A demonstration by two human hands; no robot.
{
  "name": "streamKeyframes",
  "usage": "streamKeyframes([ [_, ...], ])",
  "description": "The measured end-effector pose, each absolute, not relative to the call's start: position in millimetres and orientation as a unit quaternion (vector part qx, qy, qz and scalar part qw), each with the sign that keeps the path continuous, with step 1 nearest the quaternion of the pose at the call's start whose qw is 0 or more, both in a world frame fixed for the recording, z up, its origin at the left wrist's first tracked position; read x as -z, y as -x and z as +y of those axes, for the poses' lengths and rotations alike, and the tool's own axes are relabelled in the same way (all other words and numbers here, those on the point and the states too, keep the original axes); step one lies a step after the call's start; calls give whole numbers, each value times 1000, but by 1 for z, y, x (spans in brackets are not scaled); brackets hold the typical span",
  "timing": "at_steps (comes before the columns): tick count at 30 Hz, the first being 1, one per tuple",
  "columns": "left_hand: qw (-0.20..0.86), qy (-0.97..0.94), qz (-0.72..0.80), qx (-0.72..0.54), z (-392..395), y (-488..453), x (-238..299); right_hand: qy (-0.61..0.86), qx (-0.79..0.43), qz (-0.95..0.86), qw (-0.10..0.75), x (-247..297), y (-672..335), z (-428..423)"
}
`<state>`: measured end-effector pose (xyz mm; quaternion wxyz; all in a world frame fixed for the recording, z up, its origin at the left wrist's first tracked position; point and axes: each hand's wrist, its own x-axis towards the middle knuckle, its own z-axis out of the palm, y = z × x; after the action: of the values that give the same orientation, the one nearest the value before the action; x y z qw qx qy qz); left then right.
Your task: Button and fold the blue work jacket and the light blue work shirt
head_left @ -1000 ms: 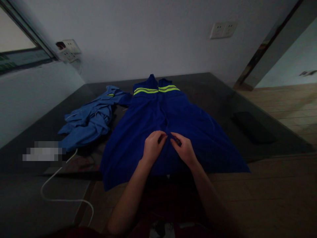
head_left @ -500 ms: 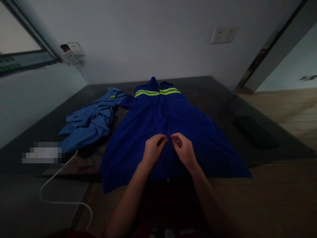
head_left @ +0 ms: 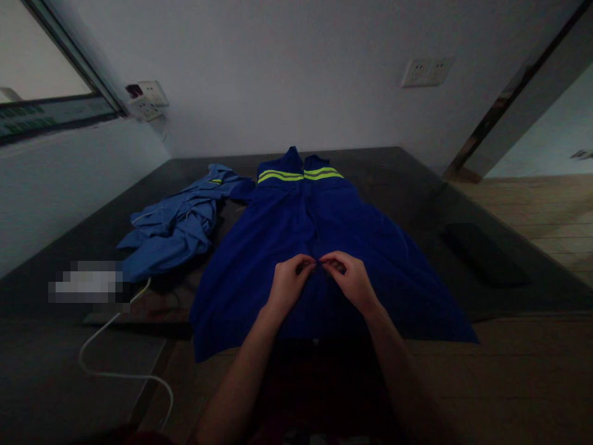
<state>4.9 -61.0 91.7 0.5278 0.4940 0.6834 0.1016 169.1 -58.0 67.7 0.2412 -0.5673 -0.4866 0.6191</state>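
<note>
Pinching at the middle line of a dark blue garment, the left hand and the right hand face each other with their fingertips close together. Each has its thumb brought against the fingers and appears to grip a small bit of the cloth; the fingertips are too dark to show exactly what is between them. The garment lies spread on the dark surface, its wide end nearest the person and hanging past the front edge. Yellow-green bands cross its narrower far end, near the wall. To the left, a lighter blue garment lies rumpled, with a white cable running down over the edge near it. A flat black object rests well to the right. Wall sockets show above the surface.
</note>
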Motion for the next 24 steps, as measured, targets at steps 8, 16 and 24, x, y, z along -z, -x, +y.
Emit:
streamKeyframes([
  [8, 529, -496, 683, -92, -62, -4, -91, 589, -588, -500, 239, -64, -167, -61],
  [16, 525, -507, 678, -86, -63, -4, -90, 580, -559, -559, 195, -64, -168, -63],
  [24, 522, -524, 670, -70, -61, -5, -93, 552, -505, -644, 161, -62, -168, -68],
])
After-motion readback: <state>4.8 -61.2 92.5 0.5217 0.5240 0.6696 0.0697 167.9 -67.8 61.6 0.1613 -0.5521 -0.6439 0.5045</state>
